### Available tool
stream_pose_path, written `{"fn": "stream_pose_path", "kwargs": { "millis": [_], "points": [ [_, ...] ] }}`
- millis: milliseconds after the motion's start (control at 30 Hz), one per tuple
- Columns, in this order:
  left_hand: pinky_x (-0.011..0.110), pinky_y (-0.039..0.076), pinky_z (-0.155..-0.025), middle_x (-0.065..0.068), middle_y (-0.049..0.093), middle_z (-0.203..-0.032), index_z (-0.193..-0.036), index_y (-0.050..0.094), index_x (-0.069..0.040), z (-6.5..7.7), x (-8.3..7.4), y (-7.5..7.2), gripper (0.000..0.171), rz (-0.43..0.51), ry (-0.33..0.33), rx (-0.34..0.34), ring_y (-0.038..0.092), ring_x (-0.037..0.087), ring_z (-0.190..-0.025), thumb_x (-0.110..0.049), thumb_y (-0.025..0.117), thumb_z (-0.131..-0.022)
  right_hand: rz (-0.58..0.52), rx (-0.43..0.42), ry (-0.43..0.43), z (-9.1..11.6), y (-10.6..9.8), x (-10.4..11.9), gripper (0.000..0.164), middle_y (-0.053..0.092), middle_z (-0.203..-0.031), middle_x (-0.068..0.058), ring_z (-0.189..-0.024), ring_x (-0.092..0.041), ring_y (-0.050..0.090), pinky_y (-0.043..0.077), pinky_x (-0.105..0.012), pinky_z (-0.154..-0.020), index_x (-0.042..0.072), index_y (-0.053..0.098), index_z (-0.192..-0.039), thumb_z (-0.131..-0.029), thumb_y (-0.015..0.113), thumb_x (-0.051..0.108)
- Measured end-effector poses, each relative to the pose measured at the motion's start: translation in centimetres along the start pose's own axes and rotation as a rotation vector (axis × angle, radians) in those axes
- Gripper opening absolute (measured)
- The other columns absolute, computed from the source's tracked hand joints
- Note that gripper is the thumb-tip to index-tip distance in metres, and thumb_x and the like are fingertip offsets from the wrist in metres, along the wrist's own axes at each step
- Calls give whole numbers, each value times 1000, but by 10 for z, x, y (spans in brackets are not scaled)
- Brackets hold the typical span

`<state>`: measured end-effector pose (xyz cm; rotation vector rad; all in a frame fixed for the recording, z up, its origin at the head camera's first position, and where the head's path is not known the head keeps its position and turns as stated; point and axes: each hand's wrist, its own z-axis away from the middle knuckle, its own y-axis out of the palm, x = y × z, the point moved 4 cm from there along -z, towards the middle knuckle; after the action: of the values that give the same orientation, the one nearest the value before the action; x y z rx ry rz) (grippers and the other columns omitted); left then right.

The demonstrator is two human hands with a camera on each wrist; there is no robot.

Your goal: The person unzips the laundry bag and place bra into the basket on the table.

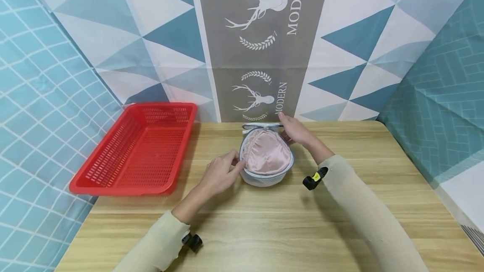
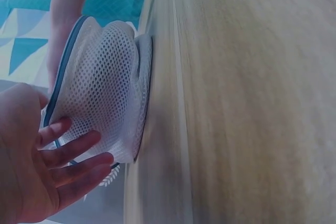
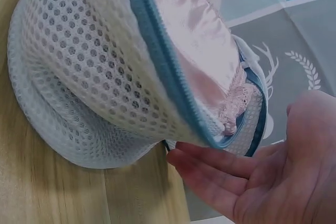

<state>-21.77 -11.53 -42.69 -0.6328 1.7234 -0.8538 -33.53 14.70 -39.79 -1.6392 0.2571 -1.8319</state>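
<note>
A white mesh laundry bag [image 1: 264, 179] with a blue-grey zip edge stands unzipped on the wooden table, its top facing up. Inside lies a pink satin bra [image 1: 267, 154] with lace trim, one smooth cup uppermost. At the bag's left rim, my left hand [image 1: 223, 171] pinches the edge between thumb and index finger; its other fingers spread loosely along the mesh [image 2: 100, 82]. My right hand [image 1: 296, 131] is at the far right side, fingers straight and touching the zip edge from outside, thumb raised away, as the right wrist view shows. The lid [image 1: 261, 126] is folded back behind the bag.
To the left, a red plastic basket [image 1: 180, 154] with perforated sides sits at the table's edge. A patterned cloth backdrop [image 1: 340, 53] rises right behind the table [image 1: 280, 230]. Both sleeves carry a small black wrist device.
</note>
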Motion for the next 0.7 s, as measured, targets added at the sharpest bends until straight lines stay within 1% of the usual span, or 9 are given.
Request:
{"fn": "stream_pose_path", "kwargs": {
  "millis": [67,133,300,400,500,567,633,700],
  "points": [
    [55,62,-97,7,85,-115,-111,73,-17,1,1,-1,29,0,1,-12,83,30,-111,-43,60,-114,7,17,2,2,0,1,83,68,-142,-41,-125,-51,76,66,-57,-105,1,19,-179,-120,12,59],
    [55,62,-98,7,86,-117,-113,74,-16,3,3,-4,28,-9,0,-26,83,31,-111,-40,60,-114,-2,24,1,5,-1,2,83,69,-141,-41,-124,-51,76,67,-57,-105,0,18,-178,-120,13,59],
    [56,63,-100,9,86,-117,-115,76,-13,3,8,-16,25,-38,2,-63,82,31,-110,-33,63,-113,-34,-13,-38,18,-18,3,85,72,-137,-42,-120,-53,79,67,-59,-103,-4,15,-178,-120,16,59],
    [55,63,-99,9,85,-115,-114,76,-12,1,10,-22,25,-50,12,-65,81,31,-109,-33,63,-113,-47,-26,-54,27,-28,3,85,71,-139,-43,-123,-56,77,68,-59,-102,-4,14,-178,-121,17,59],
    [54,64,-99,10,85,-115,-115,76,-11,-1,10,-26,26,-60,21,-56,81,32,-110,-33,63,-113,-57,-25,-64,35,-33,3,83,68,-143,-43,-127,-58,74,68,-58,-102,-3,16,-178,-121,20,58],
    [55,64,-102,11,84,-120,-118,75,-11,-2,10,-27,27,-64,21,-57,81,33,-114,-34,62,-113,-57,-29,-75,40,-34,3,82,67,-145,-43,-128,-59,73,68,-57,-102,-3,18,-177,-121,22,57],
    [56,63,-104,13,82,-126,-122,75,-11,-4,9,-28,28,-60,21,-79,79,35,-119,-34,62,-112,-56,-39,-91,43,-33,1,79,65,-149,-43,-130,-58,72,68,-57,-102,-2,21,-177,-122,26,55],
    [57,64,-99,14,78,-131,-127,74,-10,-7,5,-30,30,-48,33,-113,78,35,-115,-32,65,-110,-52,-57,-107,47,-31,0,75,63,-151,-42,-132,-57,71,69,-56,-101,-1,25,-176,-123,30,51]
  ]
}}
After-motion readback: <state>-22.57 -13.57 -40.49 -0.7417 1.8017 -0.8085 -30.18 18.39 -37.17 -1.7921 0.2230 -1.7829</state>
